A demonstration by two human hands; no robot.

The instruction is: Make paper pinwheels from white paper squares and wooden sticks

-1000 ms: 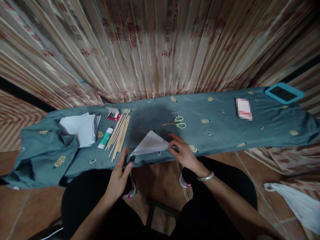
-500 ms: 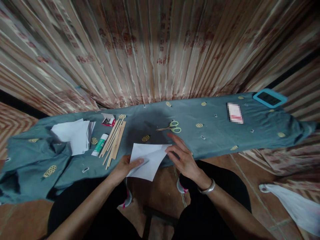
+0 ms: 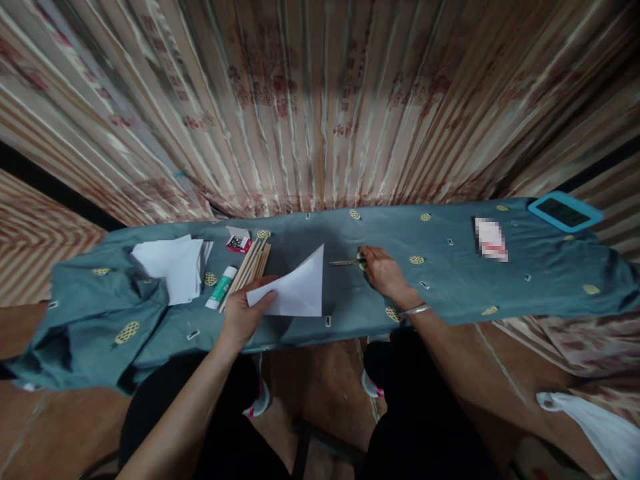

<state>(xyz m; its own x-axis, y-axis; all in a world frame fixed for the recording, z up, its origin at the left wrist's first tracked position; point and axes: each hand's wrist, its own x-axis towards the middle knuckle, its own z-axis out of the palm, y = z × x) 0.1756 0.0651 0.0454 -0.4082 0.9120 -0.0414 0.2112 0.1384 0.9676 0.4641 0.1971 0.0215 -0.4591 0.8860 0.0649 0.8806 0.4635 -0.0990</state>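
Note:
A white sheet of paper is pinched in my left hand, its thumb on top and its free end curving up to the right. My right hand is closed over the handles of the scissors, which lie on the blue-green cloth with their blades pointing left. The fingers hide most of the handles. Just left of the paper lie several thin wooden sticks, partly behind my left hand, with a green and white glue stick beside them.
A stack of white paper lies on the cloth at the left. Behind the sticks stands an open small red and white box. Toward the right are a blurred white packet and a blue-framed device. A pleated curtain hangs behind.
My right hand has left the paper's edge and moved onto the scissors' handles. The left hand still holds the paper, now turned and raised over the cloth. The view has shifted slightly.

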